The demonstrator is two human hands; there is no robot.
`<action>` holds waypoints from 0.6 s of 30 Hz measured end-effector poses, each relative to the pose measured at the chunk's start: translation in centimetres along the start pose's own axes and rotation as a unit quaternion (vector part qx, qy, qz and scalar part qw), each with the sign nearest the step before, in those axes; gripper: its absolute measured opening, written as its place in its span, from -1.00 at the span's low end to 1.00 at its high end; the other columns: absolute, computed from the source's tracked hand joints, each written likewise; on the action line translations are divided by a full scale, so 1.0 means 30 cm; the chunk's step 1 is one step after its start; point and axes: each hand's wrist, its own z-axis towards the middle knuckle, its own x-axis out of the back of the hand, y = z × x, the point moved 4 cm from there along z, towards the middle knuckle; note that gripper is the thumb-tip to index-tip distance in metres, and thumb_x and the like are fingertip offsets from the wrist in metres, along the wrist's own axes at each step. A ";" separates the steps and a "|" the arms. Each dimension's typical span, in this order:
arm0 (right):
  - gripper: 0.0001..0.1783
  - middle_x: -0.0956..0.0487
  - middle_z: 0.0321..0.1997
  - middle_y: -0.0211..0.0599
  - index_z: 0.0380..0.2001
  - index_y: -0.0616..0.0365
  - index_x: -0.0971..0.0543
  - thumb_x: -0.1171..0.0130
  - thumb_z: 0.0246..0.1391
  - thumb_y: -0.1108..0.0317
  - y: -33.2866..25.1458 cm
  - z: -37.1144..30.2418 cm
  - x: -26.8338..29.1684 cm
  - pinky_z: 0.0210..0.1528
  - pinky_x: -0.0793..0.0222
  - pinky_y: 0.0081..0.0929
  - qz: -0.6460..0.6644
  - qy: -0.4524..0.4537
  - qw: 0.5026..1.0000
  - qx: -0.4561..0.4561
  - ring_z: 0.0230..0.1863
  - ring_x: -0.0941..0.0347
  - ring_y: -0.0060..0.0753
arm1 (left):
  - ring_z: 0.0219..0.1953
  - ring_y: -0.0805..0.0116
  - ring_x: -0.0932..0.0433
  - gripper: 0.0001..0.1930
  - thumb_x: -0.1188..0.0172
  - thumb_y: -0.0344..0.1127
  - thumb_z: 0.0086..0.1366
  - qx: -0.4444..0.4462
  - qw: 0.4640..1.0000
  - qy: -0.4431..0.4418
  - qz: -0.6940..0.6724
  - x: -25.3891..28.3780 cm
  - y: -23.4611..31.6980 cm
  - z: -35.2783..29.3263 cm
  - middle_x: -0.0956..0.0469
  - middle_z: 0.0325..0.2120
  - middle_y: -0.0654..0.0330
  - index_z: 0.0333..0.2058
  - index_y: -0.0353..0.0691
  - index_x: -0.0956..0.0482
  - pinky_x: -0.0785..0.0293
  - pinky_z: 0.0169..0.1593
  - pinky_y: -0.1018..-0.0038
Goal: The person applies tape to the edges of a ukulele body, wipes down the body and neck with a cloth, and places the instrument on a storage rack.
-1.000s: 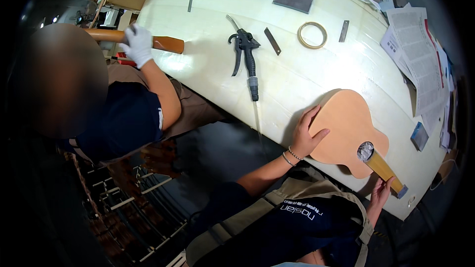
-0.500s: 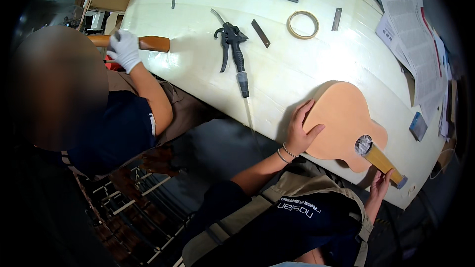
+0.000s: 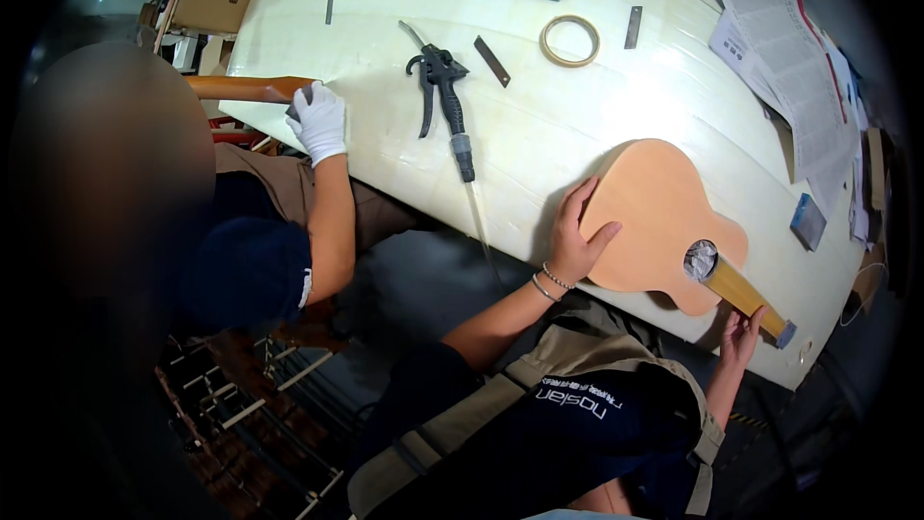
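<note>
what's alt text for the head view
The left hand holds a pale wooden guitar-shaped body by its rounded end, the right hand its yellowish tapered neck. A black air gun lies on the glossy white table.

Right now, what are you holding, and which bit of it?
A guitar: the left fingers hold its wide rounded end, and the right fingers hold its neck near the tip.

Navy top (image 3: 539, 453), white lettering (image 3: 576, 402); tan straps (image 3: 438, 431) — beaded bracelet (image 3: 556, 277), silvery bangle (image 3: 543, 288).

The guitar body (image 3: 643, 221) looks smooth, matt wood, the tabletop (image 3: 635, 96) glossy, the air gun (image 3: 447, 96) plastic.
</note>
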 end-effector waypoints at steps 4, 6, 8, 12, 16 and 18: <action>-0.63 -0.51 -0.08 -0.33 -0.10 0.13 -0.46 -0.11 0.10 0.15 0.048 -0.043 -0.055 -0.01 -0.39 -0.50 0.053 -0.044 0.997 -0.037 -0.04 -0.42 -0.41 | 0.06 0.24 -0.33 -0.36 -0.29 -0.31 0.07 0.020 0.999 -0.030 0.002 0.001 -0.020 -0.002 -0.33 0.01 0.01 0.09 -0.40 -0.23 -0.24 0.12 0.41; -0.63 -0.53 -0.13 -0.34 -0.16 0.16 -0.48 -0.09 0.10 0.11 0.064 -0.018 -0.067 -0.02 -0.38 -0.48 0.152 -0.130 0.977 -0.076 -0.07 -0.42 -0.41 | 0.07 0.29 -0.32 -0.38 -0.27 -0.38 0.08 0.059 0.997 -0.040 -0.037 0.009 0.003 0.001 -0.33 0.04 0.02 0.10 -0.39 -0.22 -0.25 0.12 0.44; -0.60 -0.51 -0.09 -0.31 -0.12 0.18 -0.46 -0.07 0.11 0.10 0.060 -0.019 -0.065 0.02 -0.35 -0.45 0.164 -0.192 0.966 -0.051 -0.03 -0.40 -0.40 | -0.01 0.35 -0.38 -0.36 -0.21 -0.43 0.14 0.042 0.997 -0.041 -0.040 0.009 -0.041 0.007 -0.38 -0.03 0.05 0.14 -0.42 -0.12 -0.30 0.07 0.49; -0.50 -0.42 0.00 -0.18 0.02 0.24 -0.33 -0.04 0.12 0.11 -0.120 -0.325 -0.197 0.13 -0.29 -0.37 0.154 -0.064 0.976 0.143 0.10 -0.31 -0.24 | -0.09 0.25 -0.47 -0.10 -0.24 -0.54 0.08 0.146 0.962 -0.160 -0.163 -0.002 0.103 0.040 -0.40 -0.11 -0.01 0.26 -0.27 0.21 -0.45 -0.02 0.43; -0.40 -0.43 -0.02 -0.14 0.09 0.26 -0.26 0.01 0.12 0.04 -0.380 -0.657 -0.015 0.14 -0.29 -0.24 0.152 -0.099 0.909 0.375 0.08 -0.34 -0.21 | -0.05 0.30 -0.46 0.05 -0.40 -0.53 -0.11 0.041 0.857 -0.510 -0.064 -0.232 0.350 -0.071 -0.33 -0.01 0.03 0.25 -0.17 0.18 -0.45 -0.01 0.42; -0.36 -0.43 -0.04 -0.07 0.14 0.18 -0.22 0.03 0.12 -0.02 -0.449 -0.841 0.006 0.07 -0.34 -0.17 0.184 -0.085 0.844 0.497 -0.02 -0.40 -0.18 | 0.00 0.29 -0.41 0.04 -0.49 -0.46 -0.25 -0.013 0.829 -0.560 -0.017 -0.367 0.303 -0.197 -0.27 0.04 0.06 0.16 -0.23 0.05 -0.42 0.02 0.42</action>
